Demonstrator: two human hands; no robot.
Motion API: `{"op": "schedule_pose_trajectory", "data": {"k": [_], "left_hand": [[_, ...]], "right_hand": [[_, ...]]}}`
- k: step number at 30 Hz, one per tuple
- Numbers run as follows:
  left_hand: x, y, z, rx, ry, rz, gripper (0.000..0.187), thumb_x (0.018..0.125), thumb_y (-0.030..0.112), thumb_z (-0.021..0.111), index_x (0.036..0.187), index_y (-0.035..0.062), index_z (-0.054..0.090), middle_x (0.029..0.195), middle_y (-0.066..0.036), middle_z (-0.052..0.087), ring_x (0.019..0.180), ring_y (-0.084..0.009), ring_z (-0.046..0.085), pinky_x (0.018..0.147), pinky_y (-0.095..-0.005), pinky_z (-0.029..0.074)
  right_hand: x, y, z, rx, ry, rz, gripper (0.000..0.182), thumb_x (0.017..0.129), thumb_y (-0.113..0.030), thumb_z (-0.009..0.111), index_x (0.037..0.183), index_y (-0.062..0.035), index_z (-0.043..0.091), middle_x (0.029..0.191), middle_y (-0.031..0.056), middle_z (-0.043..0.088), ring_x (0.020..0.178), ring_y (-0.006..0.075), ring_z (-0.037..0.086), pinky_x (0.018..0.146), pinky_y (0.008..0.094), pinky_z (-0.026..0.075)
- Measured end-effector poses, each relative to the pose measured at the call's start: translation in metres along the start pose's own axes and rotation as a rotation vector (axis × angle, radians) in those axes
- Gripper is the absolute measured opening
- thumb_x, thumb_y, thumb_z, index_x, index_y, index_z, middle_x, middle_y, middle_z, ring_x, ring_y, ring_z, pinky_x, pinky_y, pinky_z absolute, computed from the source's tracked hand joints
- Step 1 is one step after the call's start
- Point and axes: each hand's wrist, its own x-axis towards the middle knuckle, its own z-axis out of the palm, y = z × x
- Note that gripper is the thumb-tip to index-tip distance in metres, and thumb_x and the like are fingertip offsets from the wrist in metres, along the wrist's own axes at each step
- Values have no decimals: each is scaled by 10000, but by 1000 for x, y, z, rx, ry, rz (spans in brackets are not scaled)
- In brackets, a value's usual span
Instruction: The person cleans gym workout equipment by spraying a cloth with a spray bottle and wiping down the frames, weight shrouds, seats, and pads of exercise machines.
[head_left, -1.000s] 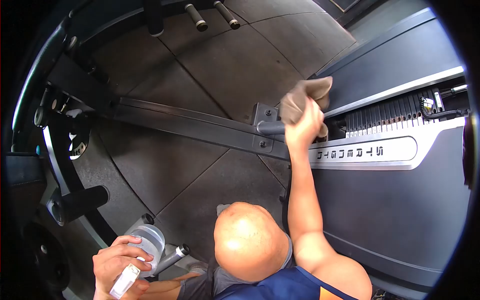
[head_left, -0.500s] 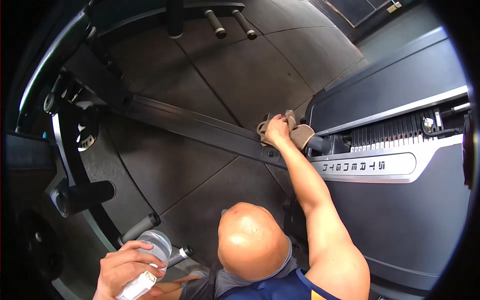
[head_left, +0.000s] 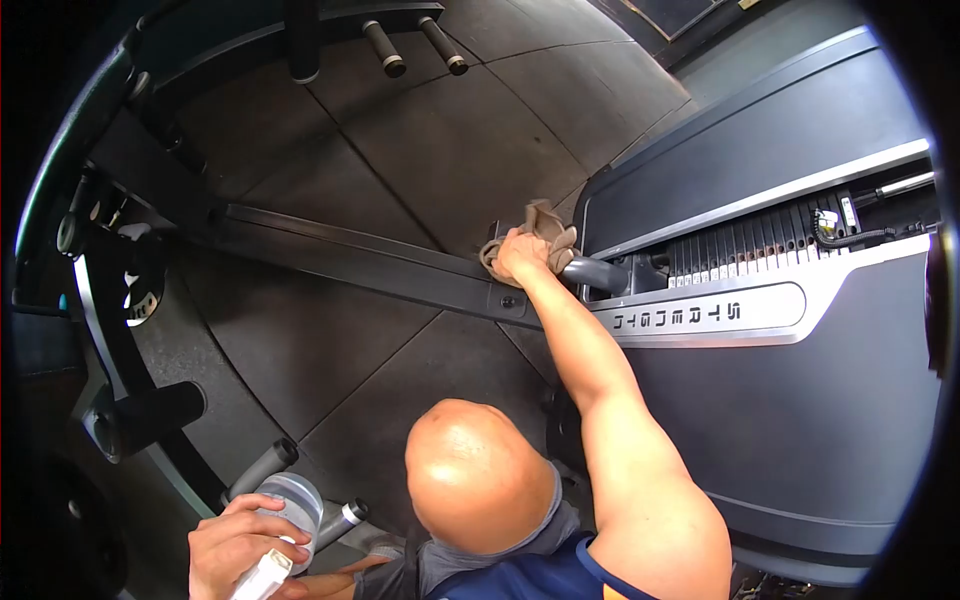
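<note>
My right hand (head_left: 522, 256) is closed on a brown cloth (head_left: 545, 222), pressed against the machine's dark frame where a long beam (head_left: 360, 262) meets a grey curved tube (head_left: 598, 275). Folds of the cloth stick out on both sides of the fingers. At the lower left, my left hand (head_left: 232, 548) is wrapped round a clear spray bottle (head_left: 302, 502) with a white head, held away from the frame. Part of the bottle is hidden behind the fingers.
The weight stack (head_left: 745, 258) and the housing panel marked STRENGTH (head_left: 715, 315) stand to the right. Padded rollers (head_left: 150, 420) and handles are at the left, with pegs (head_left: 440, 45) at the top. My bent knee (head_left: 475, 465) is in the lower middle, over the tiled floor (head_left: 350, 370).
The view has shifted, so the machine appears farther left and slightly higher. My right hand and the cloth have slid a little along the frame, baring more of the grey tube.
</note>
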Motion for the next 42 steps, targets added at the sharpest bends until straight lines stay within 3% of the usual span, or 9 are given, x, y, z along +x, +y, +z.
{"op": "schedule_pose_trajectory", "data": {"k": [4, 9, 12, 15, 17, 22, 31, 37, 42], "left_hand": [[-15, -6, 8, 6, 77, -130, 291, 775, 310, 744, 807, 28, 677, 789, -112, 699, 780, -275, 709, 882, -464, 530], [10, 14, -5, -62, -34, -106, 269, 656, 185, 777, 847, 18, 687, 828, -102, 717, 835, -270, 718, 913, -448, 520], [25, 66, -14, -149, -153, -82, 309, 695, 76, 831, 968, 31, 696, 960, -107, 709, 933, -256, 699, 921, -412, 505], [18, 134, -20, -205, -73, -94, 322, 694, 46, 820, 988, 31, 689, 994, -105, 709, 935, -254, 696, 896, -398, 514], [7, 183, -16, -231, 75, -116, 292, 714, 31, 802, 979, 22, 679, 993, -108, 706, 925, -265, 692, 873, -392, 521], [-9, 331, -17, -87, 261, -329, 266, 782, 50, 767, 1029, 15, 674, 991, -123, 696, 934, -288, 681, 839, -361, 533], [-92, 493, 17, 45, 583, -666, 242, 851, 220, 747, 1042, 93, 669, 872, -104, 669, 856, -288, 678, 832, -355, 550], [-165, 547, 62, 79, 820, -733, 197, 810, 161, 753, 957, 55, 676, 1328, -219, 519, 1241, -404, 514, 984, -476, 496], [-247, 610, 109, 638, 895, -668, 190, 762, 173, 753, 863, 29, 682, 1397, -299, 447, 1265, -478, 485, 975, -496, 508]], "right_hand": [[-8, 17, -58, 9, -379, -51, 418, 832, -260, 599, 1124, 28, 682, 1150, 224, 687, 1020, 294, 701, 963, 472, 482], [-70, 65, -66, 56, 124, 376, 415, 993, -214, 413, 1304, 49, 492, 1488, 360, 307, 1419, 457, 286, 1145, 595, 222], [-90, 78, -51, 116, 248, 417, 404, 962, -165, 453, 1307, 45, 463, 1472, 356, 335, 1406, 483, 291, 1167, 555, 236], [-91, 97, -149, 496, -362, 297, 492, 879, -180, 567, 1327, 12, 495, 1256, 307, 590, 1258, 394, 535, 1041, 431, 443], [-106, 107, -186, 932, -309, 133, 452, 861, -213, 613, 1274, -35, 570, 1172, 242, 656, 1131, 380, 622, 951, 434, 495], [-189, 66, -304, 758, -65, 231, 350, 879, -229, 587, 1096, 41, 639, 1001, 300, 662, 993, 464, 632, 877, 511, 497], [-403, -27, -556, 325, -851, -849, 382, 824, -254, 590, 1106, 1, 623, 1038, 278, 684, 994, 412, 676, 892, 492, 534], [-520, -32, -644, 310, -992, -1826, 379, 787, -316, 656, 975, 12, 624, 901, 256, 679, 864, 442, 657, 767, 514, 507], [-639, -37, -697, 147, -1023, -2100, 357, 791, -324, 666, 933, 0, 619, 780, 232, 659, 704, 380, 646, 675, 464, 497]]}}
